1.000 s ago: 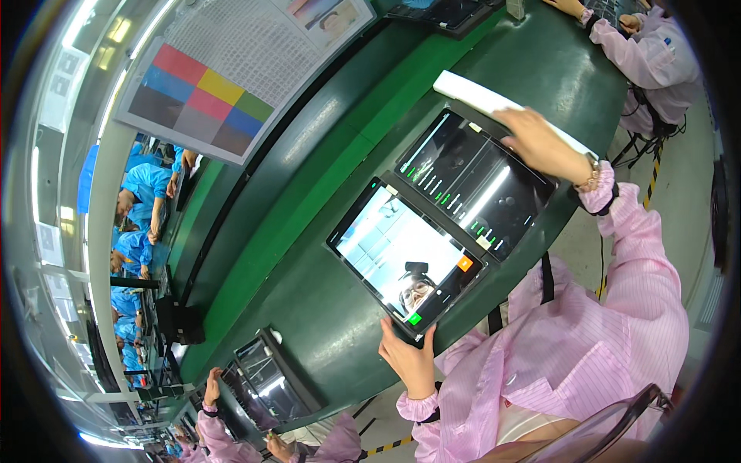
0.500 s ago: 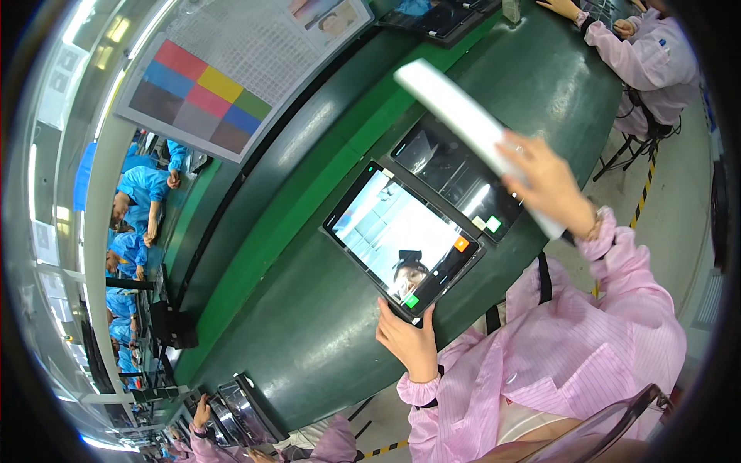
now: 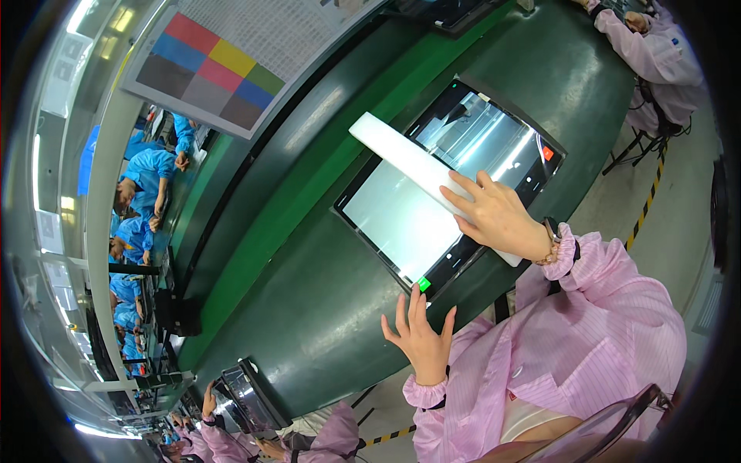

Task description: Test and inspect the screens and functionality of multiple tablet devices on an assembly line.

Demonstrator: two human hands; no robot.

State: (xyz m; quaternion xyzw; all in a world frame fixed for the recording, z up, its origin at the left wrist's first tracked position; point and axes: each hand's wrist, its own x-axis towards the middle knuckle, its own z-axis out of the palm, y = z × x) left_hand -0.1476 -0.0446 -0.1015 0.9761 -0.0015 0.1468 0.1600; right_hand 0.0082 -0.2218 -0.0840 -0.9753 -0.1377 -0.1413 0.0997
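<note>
Two tablets lie side by side on the green bench. The nearer-left tablet (image 3: 394, 220) shows a pale, almost blank picture with a green button at its lower corner. The farther-right tablet (image 3: 482, 139) shows bright ceiling-like strips and a red button. My right hand (image 3: 502, 220) grips a long white slab (image 3: 409, 158), fingers spread on its face, held slantwise across where the tablets meet; whether it touches them I cannot tell. My left hand (image 3: 423, 339) has its fingers apart, a fingertip at the left tablet's green button.
A printed chart (image 3: 224, 65) with coloured squares stands beyond the bench (image 3: 309, 339). A dark device (image 3: 448, 15) lies at the far end. Co-workers in pink sit at the right (image 3: 648, 62) and lower left (image 3: 324, 432); others in blue (image 3: 147, 177) work at the left.
The white slab came down and left over the tablets. My left hand opened from the tablet's edge. The right tablet's dark screen lit up; the left one's picture turned pale.
</note>
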